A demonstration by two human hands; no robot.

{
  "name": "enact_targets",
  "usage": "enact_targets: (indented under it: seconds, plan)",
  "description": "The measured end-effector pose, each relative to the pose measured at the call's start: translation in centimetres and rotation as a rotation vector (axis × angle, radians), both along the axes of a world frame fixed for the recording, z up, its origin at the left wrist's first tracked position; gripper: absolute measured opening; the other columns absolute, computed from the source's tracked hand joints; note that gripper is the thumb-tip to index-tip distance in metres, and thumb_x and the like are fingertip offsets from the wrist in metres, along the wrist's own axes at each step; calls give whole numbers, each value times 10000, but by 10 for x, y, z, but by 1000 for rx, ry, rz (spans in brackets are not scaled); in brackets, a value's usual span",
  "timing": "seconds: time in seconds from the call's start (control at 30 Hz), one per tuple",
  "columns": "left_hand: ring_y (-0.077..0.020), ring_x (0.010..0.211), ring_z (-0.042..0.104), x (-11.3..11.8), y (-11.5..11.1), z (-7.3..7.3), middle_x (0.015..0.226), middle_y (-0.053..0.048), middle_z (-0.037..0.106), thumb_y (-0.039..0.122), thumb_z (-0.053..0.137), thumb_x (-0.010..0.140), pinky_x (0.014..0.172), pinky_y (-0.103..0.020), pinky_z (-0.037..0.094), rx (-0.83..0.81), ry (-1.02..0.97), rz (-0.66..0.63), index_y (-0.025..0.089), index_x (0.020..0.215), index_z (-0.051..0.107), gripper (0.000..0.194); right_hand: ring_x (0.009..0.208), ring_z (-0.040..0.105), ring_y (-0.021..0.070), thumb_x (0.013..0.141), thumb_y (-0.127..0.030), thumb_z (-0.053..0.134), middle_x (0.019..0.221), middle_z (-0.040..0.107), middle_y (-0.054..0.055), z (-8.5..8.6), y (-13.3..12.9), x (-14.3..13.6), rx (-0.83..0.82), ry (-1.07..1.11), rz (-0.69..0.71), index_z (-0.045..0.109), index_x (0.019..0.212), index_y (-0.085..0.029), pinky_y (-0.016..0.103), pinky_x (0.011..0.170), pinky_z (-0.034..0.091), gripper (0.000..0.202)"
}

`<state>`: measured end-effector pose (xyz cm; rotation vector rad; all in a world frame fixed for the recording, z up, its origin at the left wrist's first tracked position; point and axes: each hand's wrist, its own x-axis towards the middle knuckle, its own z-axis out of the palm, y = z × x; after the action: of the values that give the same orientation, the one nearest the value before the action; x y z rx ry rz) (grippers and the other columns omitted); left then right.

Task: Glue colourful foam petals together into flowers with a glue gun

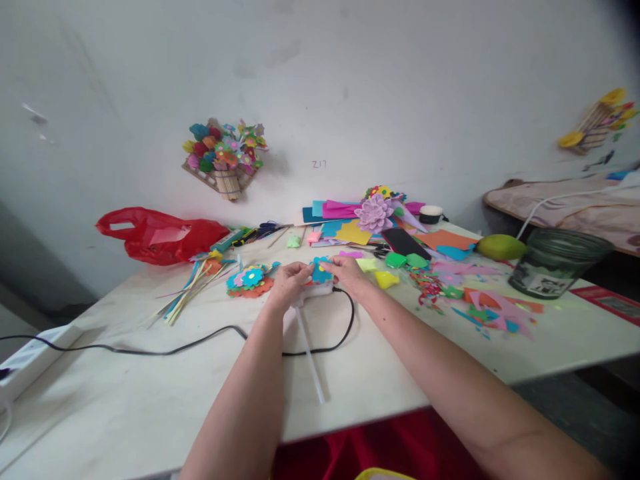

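Note:
A blue foam flower with a yellow centre is pinched between the fingertips of my two hands. My left hand grips its left side, and my right hand has its right edge. Just below the flower lies a white glue gun, partly covered by my left hand, with a black cord at its right end. A translucent glue stick points from it toward the table's front edge. Left of my left hand rests a pile of foam flowers in blue, orange and pink.
A red plastic bag and thin strips lie to the left. Foam sheets, a phone and coloured scraps spread behind and right. A dark green jar stands far right. A black cord crosses toward a power strip.

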<state>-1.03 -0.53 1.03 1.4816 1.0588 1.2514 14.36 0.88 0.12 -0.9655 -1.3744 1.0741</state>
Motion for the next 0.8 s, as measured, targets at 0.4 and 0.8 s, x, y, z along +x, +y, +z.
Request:
enact_targets:
  seconds: [0.4, 0.8]
  plan:
    - [-37, 386, 367, 0, -1, 0, 496, 33, 506, 485, 640, 618, 384, -175, 262, 3, 28, -22, 137, 631, 563, 357, 427, 343, 62, 598, -452, 628, 469, 449, -56, -2, 2, 0, -10, 20, 24, 502, 570, -164, 221, 436, 268, 315]
    - [-49, 396, 401, 2, -6, 5, 524, 14, 545, 501, 626, 627, 393, -181, 299, -22, 0, -24, 134, 633, 568, 372, 418, 330, 60, 586, -469, 638, 474, 447, -56, -1, 1, 0, -16, -15, 22, 534, 597, -159, 220, 426, 266, 327]
